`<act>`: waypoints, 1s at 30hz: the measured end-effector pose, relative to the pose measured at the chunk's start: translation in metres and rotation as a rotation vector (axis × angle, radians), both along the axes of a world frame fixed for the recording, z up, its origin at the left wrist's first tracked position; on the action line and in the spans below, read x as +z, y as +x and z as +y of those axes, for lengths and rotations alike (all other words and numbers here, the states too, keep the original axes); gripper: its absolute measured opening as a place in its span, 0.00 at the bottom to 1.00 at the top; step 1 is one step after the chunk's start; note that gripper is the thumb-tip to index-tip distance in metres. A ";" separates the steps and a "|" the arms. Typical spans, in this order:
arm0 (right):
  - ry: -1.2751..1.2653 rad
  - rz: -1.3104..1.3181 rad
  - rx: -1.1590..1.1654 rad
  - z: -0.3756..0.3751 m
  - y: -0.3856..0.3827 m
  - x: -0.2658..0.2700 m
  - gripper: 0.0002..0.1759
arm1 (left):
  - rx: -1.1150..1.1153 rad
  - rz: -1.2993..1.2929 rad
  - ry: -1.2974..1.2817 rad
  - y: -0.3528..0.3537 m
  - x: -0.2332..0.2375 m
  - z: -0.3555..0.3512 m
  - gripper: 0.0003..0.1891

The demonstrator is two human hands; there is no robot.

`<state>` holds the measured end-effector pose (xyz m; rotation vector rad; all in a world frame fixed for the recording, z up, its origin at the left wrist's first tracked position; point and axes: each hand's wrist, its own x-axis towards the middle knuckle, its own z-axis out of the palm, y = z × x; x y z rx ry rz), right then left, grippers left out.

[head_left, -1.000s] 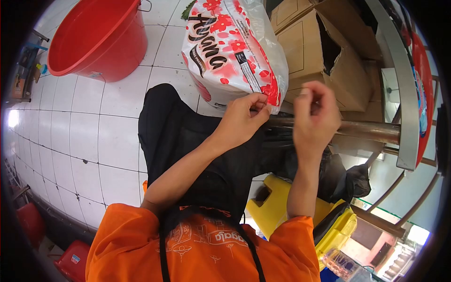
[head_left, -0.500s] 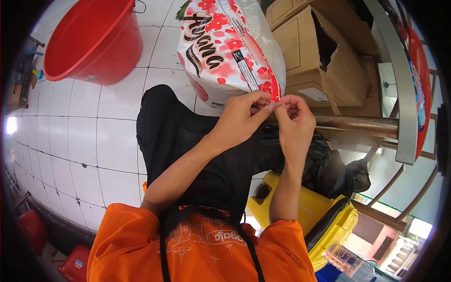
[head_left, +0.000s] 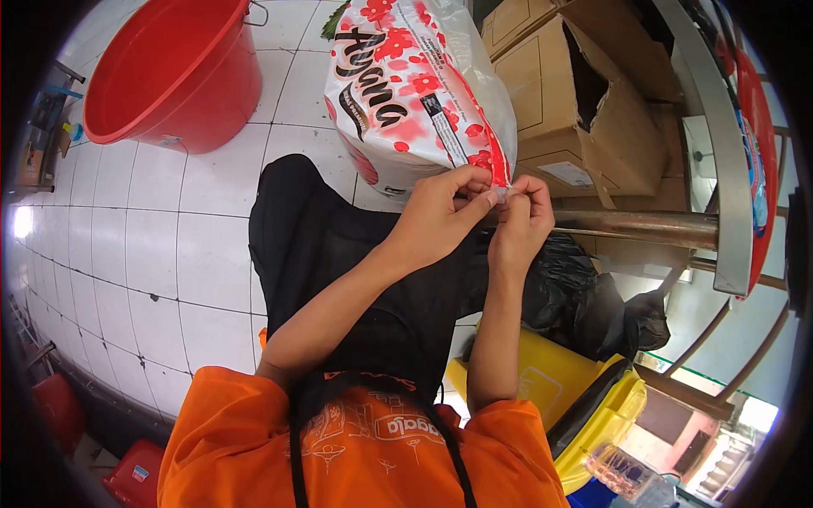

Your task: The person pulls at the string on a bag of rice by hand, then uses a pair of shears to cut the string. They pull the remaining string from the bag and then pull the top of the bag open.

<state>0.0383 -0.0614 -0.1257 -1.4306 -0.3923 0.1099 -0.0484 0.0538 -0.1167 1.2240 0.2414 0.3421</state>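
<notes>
A large white rice sack (head_left: pixel 402 80) with red flowers and the word "Ayana" stands on the floor in front of me. My left hand (head_left: pixel 445 207) is closed in a pinch on its near right corner, beside the red edge strip. My right hand (head_left: pixel 523 222) is pinched at the same corner, fingertips almost touching the left thumb. A small whitish bit of the corner shows between the two hands. Whether the right fingers hold a thread or just the sack's edge is too small to tell.
A red tub (head_left: pixel 174 76) stands on the tiled floor at upper left. Cardboard boxes (head_left: pixel 584 110) are stacked right of the sack. A metal bar (head_left: pixel 635 225), black plastic bags (head_left: pixel 584 296) and a yellow bin (head_left: pixel 542 381) lie close to my right arm.
My right hand has shifted slightly left and its fingers have curled tighter at the corner. The whitish corner bit now shows between the hands. My left hand keeps its pinch.
</notes>
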 end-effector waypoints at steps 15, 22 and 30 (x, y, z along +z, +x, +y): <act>0.449 0.521 0.318 -0.010 -0.029 0.016 0.28 | 0.223 -0.259 0.998 0.021 0.047 0.042 0.15; 0.464 0.661 0.216 0.007 -0.034 0.036 0.21 | -0.372 -0.243 1.421 0.050 0.099 0.081 0.08; 0.584 0.623 0.150 0.009 -0.044 0.031 0.15 | -0.558 -0.299 1.533 0.068 0.107 0.080 0.08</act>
